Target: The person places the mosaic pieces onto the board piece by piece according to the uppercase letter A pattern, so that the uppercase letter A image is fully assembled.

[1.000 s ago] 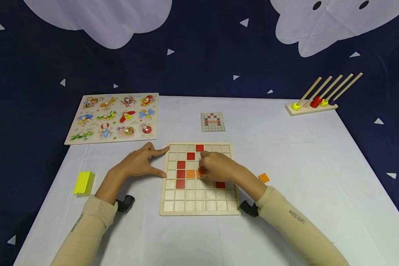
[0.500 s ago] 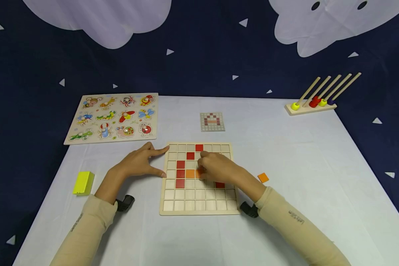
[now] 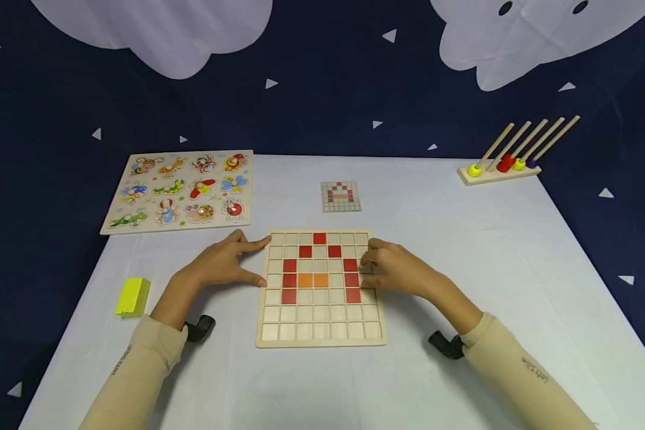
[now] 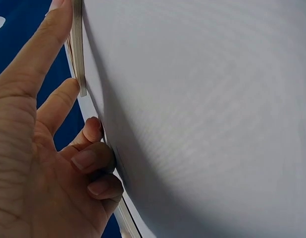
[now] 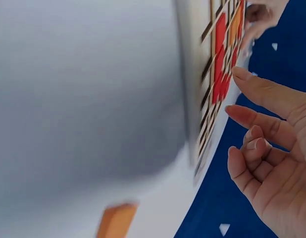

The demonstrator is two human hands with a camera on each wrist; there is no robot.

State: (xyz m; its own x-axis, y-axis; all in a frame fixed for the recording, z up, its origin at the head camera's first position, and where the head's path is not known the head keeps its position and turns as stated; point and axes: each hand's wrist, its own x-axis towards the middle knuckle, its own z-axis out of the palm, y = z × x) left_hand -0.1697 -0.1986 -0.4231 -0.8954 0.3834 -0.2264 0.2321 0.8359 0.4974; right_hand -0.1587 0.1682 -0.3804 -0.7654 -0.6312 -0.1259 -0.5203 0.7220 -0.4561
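Note:
A wooden grid board (image 3: pixel 321 343) lies on the white table. Red tiles (image 3: pixel 289 280) form a peaked outline in its cells, and two orange tiles (image 3: pixel 313 280) sit side by side inside it. My left hand (image 3: pixel 220 261) touches the board's left edge with spread thumb and index finger; its other fingers are bent in the left wrist view. Over the board's right edge, my right hand (image 3: pixel 400 269) has thumb and index finger apart, with nothing between them. One loose orange tile (image 5: pixel 117 220) shows on the table in the right wrist view; in the head view my right arm covers it.
Behind the board lies a small pattern card (image 3: pixel 341 197). An insect peg puzzle (image 3: pixel 177 191) is at the back left, and a yellow block (image 3: pixel 132 297) stands left of my left arm. A bead rack with upright rods (image 3: pixel 498 174) stands at the back right.
My right hand has let go of the second orange tile, now in its cell, and moved right to the board's edge. Red tiles it covered now show. My left hand stays put.

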